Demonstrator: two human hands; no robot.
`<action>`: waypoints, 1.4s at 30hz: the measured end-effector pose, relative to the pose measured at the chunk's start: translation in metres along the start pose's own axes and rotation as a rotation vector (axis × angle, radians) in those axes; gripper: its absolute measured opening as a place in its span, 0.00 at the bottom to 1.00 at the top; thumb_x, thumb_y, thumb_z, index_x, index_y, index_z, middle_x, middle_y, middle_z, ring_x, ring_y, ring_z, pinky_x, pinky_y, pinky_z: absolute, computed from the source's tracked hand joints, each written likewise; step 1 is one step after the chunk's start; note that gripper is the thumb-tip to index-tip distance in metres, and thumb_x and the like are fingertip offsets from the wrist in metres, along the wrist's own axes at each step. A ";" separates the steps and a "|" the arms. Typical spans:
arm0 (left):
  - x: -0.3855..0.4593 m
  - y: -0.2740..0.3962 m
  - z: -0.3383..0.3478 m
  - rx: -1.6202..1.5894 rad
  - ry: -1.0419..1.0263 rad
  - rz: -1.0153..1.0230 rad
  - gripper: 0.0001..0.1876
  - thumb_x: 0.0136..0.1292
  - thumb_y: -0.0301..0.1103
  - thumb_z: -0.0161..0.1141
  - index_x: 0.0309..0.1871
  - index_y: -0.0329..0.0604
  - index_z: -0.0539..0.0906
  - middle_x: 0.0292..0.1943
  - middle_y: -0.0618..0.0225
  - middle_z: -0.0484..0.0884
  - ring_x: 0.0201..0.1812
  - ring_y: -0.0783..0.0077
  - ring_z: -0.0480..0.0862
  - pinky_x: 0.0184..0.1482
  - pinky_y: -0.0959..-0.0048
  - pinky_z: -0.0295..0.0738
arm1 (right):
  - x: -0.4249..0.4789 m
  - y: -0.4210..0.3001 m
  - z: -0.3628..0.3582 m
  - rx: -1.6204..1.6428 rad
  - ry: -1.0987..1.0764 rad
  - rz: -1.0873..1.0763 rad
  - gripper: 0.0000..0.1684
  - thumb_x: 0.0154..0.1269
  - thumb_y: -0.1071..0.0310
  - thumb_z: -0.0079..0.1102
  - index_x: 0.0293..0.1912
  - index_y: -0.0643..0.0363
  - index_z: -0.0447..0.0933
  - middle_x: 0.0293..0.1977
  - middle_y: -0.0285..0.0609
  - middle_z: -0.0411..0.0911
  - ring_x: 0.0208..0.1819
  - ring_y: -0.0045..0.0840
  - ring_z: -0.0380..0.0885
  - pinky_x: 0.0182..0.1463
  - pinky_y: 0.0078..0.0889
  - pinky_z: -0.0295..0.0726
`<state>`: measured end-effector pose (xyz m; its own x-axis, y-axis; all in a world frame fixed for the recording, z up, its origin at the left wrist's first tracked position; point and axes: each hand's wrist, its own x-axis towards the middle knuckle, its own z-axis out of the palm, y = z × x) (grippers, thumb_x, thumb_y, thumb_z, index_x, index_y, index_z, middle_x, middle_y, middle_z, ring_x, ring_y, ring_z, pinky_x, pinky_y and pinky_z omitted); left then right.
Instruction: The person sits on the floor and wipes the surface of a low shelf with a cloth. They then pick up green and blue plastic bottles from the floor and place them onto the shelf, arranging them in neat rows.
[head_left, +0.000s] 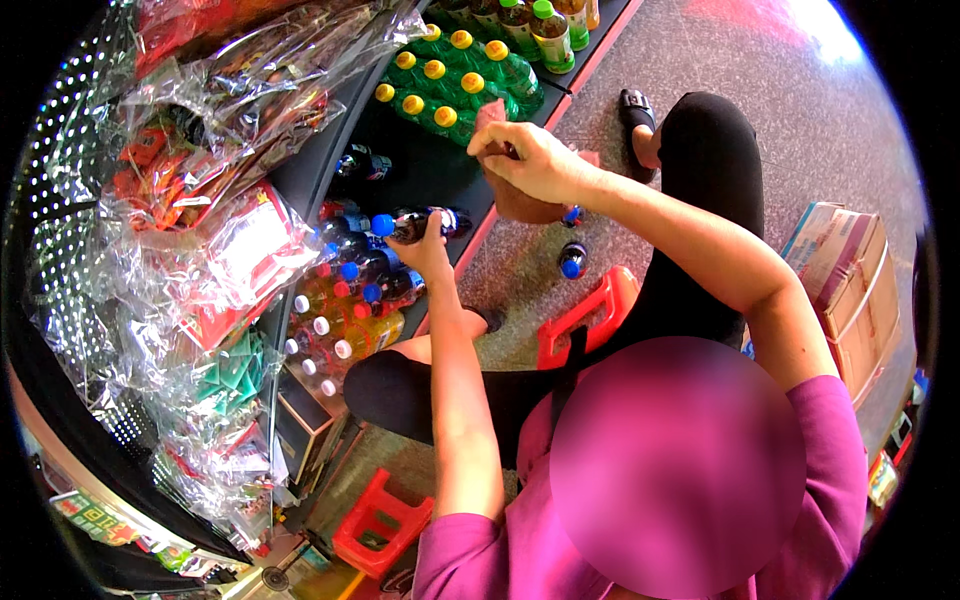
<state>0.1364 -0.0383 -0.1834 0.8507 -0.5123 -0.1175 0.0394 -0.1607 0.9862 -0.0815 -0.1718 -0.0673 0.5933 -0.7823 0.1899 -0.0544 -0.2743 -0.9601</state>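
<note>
My left hand grips a dark soda bottle with a blue cap, tilted on its side over the dark lower shelf. A reddish-brown cloth hangs bunched from my right hand, in front of the shelf's red edge. Below my left hand, dark bottles with blue and red caps stand in rows, beside orange-drink bottles with pale caps. Green bottles with yellow caps fill the shelf beyond my right hand. Another dark bottle is at the shelf's back.
Plastic-wrapped packets cover the upper shelf at left. On the floor, a blue-capped dark bottle is near a red plastic stool. A second red stool is at lower left. At right sits a strapped cardboard box.
</note>
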 end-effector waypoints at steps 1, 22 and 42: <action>0.014 -0.008 0.003 -0.014 0.013 0.003 0.41 0.47 0.22 0.75 0.64 0.47 0.65 0.47 0.65 0.79 0.39 0.71 0.83 0.24 0.79 0.78 | 0.000 0.002 0.002 0.006 -0.002 -0.046 0.07 0.60 0.74 0.57 0.39 0.61 0.80 0.35 0.48 0.82 0.41 0.38 0.84 0.46 0.36 0.81; 0.161 -0.061 0.055 0.053 0.262 0.185 0.38 0.44 0.19 0.75 0.60 0.36 0.66 0.56 0.51 0.78 0.56 0.59 0.80 0.60 0.58 0.77 | -0.007 0.009 -0.005 -0.089 -0.130 -0.008 0.06 0.61 0.69 0.56 0.37 0.59 0.75 0.37 0.49 0.77 0.41 0.47 0.80 0.44 0.46 0.79; -0.131 -0.147 0.011 0.844 -0.847 0.289 0.43 0.37 0.28 0.73 0.63 0.39 0.69 0.57 0.48 0.73 0.61 0.45 0.72 0.66 0.55 0.65 | 0.002 0.012 -0.024 -0.168 0.040 -0.158 0.08 0.60 0.67 0.57 0.37 0.59 0.79 0.33 0.47 0.81 0.39 0.44 0.82 0.44 0.42 0.81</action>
<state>0.0137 0.0429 -0.3147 0.1507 -0.9549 -0.2559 -0.7133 -0.2842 0.6407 -0.1003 -0.1903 -0.0732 0.5732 -0.7427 0.3462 -0.0980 -0.4816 -0.8709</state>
